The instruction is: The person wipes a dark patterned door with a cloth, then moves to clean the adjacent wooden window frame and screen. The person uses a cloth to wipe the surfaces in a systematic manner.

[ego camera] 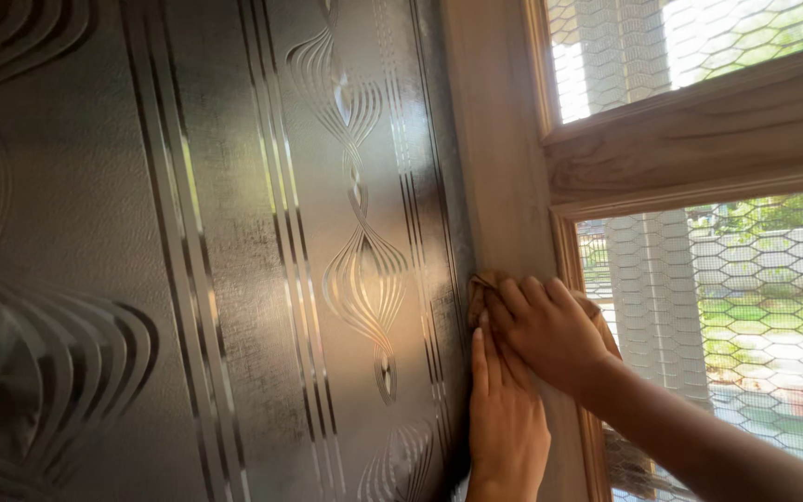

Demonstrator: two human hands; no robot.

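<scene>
The wall panel (216, 251) filled the left of my view, a dark grey sheet with a fine woven grain and a dull sheen. Raised silver lines ran down it in straight bands, and between them a twisting pattern swelled into ribbed, leaf-like loops. To its right stood the window frame (504, 149), pale wood with a visible streaky grain, its upright post meeting a broad crossbar (699, 149) that ran off to the right. Behind the glass hung a wire mesh (773, 279) of small hexagons, with blurred green beyond it.

A small tan cloth (481, 290) lay bunched against the lower part of the post, right at the seam where the wood met the panel. It looked soft and crumpled, mostly hidden under my fingers.

My right hand (550, 330) came in from the lower right and lay over the cloth, fingers together and bent, pressing it to the wood. Whether they gripped it or only pushed on it, I could not tell. My left hand (506, 409) rose from below, flat and released, fingers straight and close together, its tips touching the cloth's lower edge and tucked partly under the right hand.
</scene>
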